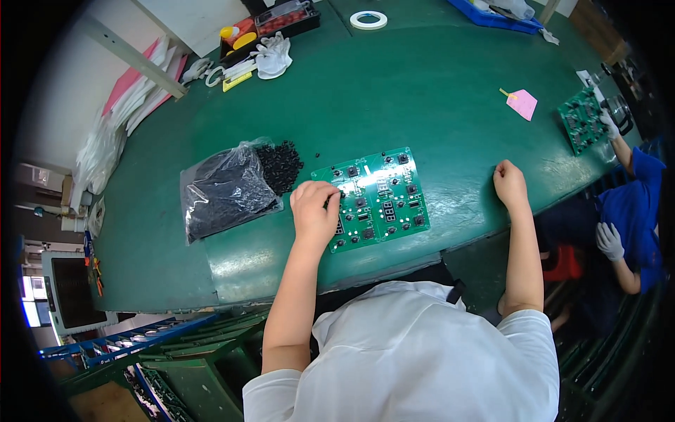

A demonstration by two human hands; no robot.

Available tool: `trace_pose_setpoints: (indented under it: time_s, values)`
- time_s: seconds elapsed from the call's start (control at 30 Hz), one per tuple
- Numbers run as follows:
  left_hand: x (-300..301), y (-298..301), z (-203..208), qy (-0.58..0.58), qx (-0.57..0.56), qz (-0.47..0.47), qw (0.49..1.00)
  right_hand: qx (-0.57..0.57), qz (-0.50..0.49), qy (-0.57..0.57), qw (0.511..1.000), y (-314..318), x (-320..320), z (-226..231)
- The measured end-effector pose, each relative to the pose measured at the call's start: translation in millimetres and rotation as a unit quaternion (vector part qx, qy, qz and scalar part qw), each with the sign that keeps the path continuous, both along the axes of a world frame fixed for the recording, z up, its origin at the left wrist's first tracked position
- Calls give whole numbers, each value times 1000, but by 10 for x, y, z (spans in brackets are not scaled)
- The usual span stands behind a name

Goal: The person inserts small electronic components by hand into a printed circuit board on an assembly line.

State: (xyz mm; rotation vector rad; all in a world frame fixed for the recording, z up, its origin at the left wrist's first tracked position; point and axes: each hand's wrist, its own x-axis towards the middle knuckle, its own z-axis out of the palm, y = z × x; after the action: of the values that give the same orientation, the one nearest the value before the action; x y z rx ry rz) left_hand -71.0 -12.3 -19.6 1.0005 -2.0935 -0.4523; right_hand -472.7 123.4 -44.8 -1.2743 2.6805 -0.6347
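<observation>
A green circuit board panel (377, 228) lies flat on the table in front of me, carrying black buttons and digit displays. Over its left edge, my left hand (314, 211) is closed in a pinch; whatever its fingertips hold, if anything, is too small to make out. Just left of that hand lies a clear plastic bag (228, 193) full of small black parts. A heap of loose black parts (280, 165) spills from the bag's mouth. Well right of the board, my right hand (510, 184) rests on the table, curled into a loose fist with nothing showing in it.
White gloves (273, 56), a roll of tape (368, 20) and a blue tray (499, 15) sit at the far side. A pink tag (522, 104) lies to the right. Beyond it, a gloved co-worker in blue (636, 218) holds another circuit board (582, 121).
</observation>
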Motion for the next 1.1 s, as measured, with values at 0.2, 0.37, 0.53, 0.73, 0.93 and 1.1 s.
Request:
trace_pose_setpoints:
  time_s: [0.2, 0.37, 0.53, 0.73, 0.93, 1.1]
  values:
    - [-103, -76, 24, -114, -116, 23, 986, -157, 130, -175, 963, -116, 491, 22]
    - [-113, -159, 38, -157, -106, 15, 982, -183, 217, -292, 913, -444, 1127, 149]
    - [-93, -185, 63, -169, -100, -8, 981, -194, 282, -298, 891, -719, 1447, 287]
    - [-25, -173, 18, -147, -89, -13, 985, -162, 361, -125, 910, -834, 1465, 318]
    - [-82, -118, 20, -177, -48, 35, 982, -142, 395, -44, 907, -917, 1564, 354]
    - [-57, -47, 67, -205, -72, 6, 976, -91, 409, -13, 908, -986, 1597, 315]
